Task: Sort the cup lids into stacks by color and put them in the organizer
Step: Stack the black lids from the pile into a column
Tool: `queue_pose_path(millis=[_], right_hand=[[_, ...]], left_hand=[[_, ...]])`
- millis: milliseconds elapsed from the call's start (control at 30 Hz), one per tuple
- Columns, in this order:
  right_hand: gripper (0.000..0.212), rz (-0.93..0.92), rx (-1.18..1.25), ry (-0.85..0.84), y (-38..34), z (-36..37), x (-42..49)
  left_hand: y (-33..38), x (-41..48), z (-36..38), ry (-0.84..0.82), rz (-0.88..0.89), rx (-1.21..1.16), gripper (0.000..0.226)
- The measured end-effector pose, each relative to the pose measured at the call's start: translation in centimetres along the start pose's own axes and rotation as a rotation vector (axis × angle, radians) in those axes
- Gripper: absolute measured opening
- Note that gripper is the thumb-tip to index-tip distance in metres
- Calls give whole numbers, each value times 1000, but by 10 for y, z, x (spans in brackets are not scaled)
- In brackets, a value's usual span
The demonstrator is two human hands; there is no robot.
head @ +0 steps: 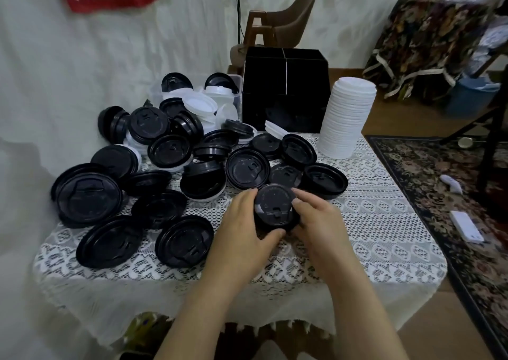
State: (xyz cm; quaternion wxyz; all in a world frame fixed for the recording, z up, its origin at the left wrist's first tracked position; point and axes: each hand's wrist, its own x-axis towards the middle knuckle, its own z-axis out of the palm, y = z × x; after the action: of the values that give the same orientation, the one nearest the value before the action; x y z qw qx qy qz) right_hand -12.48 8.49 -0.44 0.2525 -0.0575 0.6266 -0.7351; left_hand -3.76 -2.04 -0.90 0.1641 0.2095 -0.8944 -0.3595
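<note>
Black lid stack (275,208) stands on the lace tablecloth (384,222), the left hand (242,223) and right hand (316,218) gripping its sides with curled fingers, near the loose black lids (247,168).

Only two forearms and two hands of the person are in view. The left forearm (198,304) enters at the frame's 7 o'clock edge and the right forearm (368,304) at 5 o'clock. Both are uncovered from that edge to the wrist, smooth and slender, narrowing toward the wrists. The left hand (242,222) and the right hand (316,219) are bare as well. A short, rounded nail (296,201) shows on one right fingertip.
</note>
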Motion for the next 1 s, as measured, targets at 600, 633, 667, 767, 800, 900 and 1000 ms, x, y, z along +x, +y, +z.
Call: queue_pose_path(millis=[600,633,667,767,800,900,1000], right_hand=[[71,-170,-964,-160,-8,-16,-17],[70,-182,-961,-152,-9,-16,-18],[68,-191,-960,-147,-9,-16,-19],[62,-218,-945,-127,-10,-16,-19],[59,-225,-936,-122,-11,-15,-20],[52,-282,-884,-115,-12,-14,-21],[48,-357,-779,-146,-14,-11,-24]], left_hand=[[3,-15,-62,-40,-103,554,47],[-1,-15,-64,-68,-147,569,49],[-4,-16,-66,-86,-173,559,49],[-12,-16,-66,-80,-198,481,44],[-13,-15,-66,-73,-192,465,42],[-7,-12,-63,52,-97,296,29],[11,-11,-60,208,-71,-152,23]])
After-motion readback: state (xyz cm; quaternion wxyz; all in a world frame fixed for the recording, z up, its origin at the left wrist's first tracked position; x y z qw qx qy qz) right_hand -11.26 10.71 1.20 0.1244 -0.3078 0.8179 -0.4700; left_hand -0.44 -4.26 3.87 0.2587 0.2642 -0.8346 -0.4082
